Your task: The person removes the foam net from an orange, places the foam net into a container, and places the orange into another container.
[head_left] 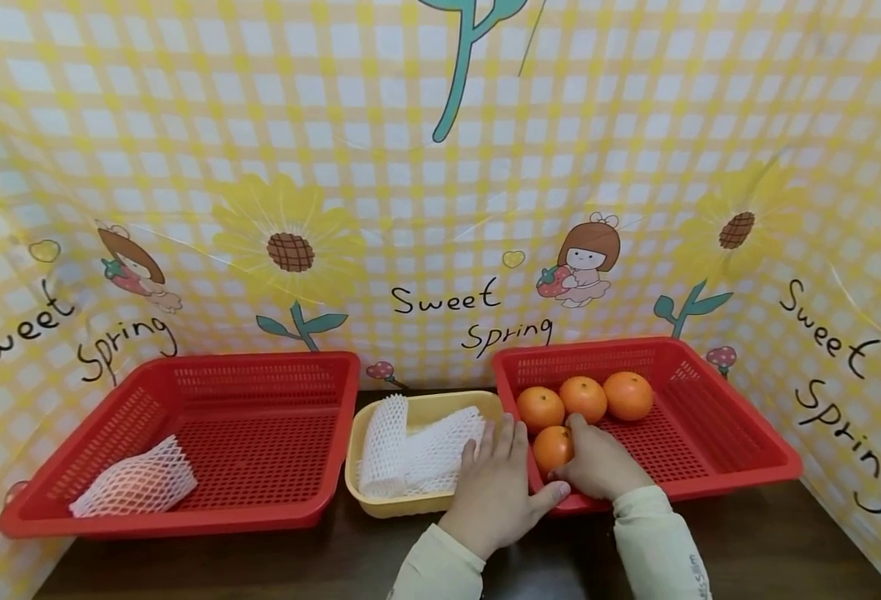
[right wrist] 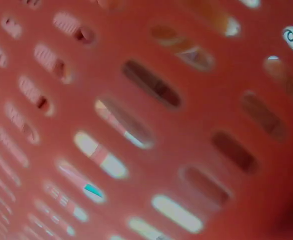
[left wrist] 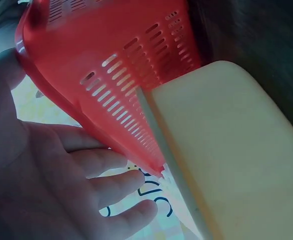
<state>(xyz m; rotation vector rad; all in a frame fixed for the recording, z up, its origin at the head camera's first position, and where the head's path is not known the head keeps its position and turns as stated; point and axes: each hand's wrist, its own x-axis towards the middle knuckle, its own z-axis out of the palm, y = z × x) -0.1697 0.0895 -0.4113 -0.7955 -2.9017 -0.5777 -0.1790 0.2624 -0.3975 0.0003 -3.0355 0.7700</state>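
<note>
In the head view my right hand (head_left: 603, 461) reaches into the right red basket (head_left: 718, 454) and grips the nearest orange (head_left: 552, 448), thumb and fingers curled about its right side. Three more oranges (head_left: 583, 400) lie just behind it. My left hand (head_left: 494, 492) is spread over the yellow tray's right edge, beside that basket, its thumb pointing toward the right hand. The left wrist view shows the left fingers (left wrist: 119, 185) straight and holding nothing, close to the basket's rim. White foam net sleeves (head_left: 440, 450) lie in the yellow tray (head_left: 402, 506).
A second red basket (head_left: 260, 518) stands at the left, with a fruit in a foam net sleeve (head_left: 138, 482) in its front left corner. A checked cloth (head_left: 440, 208) hangs behind everything. Slotted red basket wall (right wrist: 151, 165) fills the right wrist view.
</note>
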